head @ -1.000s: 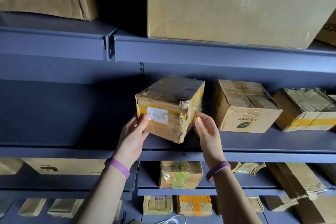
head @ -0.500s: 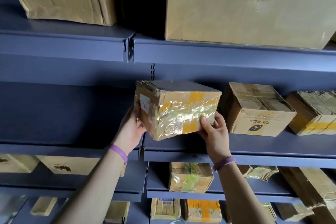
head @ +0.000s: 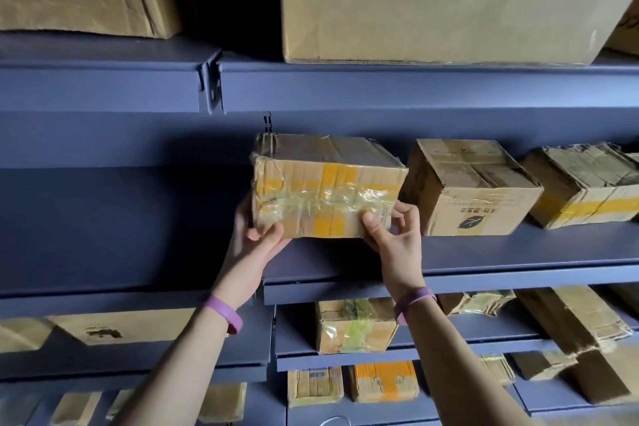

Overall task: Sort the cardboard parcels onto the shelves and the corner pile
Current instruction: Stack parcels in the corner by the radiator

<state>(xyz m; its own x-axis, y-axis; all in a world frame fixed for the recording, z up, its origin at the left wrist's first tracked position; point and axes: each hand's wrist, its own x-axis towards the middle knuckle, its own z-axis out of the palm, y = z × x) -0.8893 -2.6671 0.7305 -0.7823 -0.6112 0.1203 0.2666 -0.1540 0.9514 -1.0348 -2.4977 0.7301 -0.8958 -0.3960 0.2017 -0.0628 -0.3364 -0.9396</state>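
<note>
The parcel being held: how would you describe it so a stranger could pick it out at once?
Find the blue-grey middle shelf under the huge plain carton. At the left end of its row of boxes, the left hand and right hand grip one parcel. Unlike the leaf-logo box beside it, it is wrapped in crinkled clear tape over yellow bands.

Middle shelf [head: 518, 252], left to right: parcel [head: 328, 187], box [head: 470, 190] just beside, bundle [head: 587, 190]. Upper shelf [head: 415, 86], above: carton [head: 449, 0]. Left hand [head: 256, 242], right hand [head: 394, 245] at parcel's lower corners.
</note>
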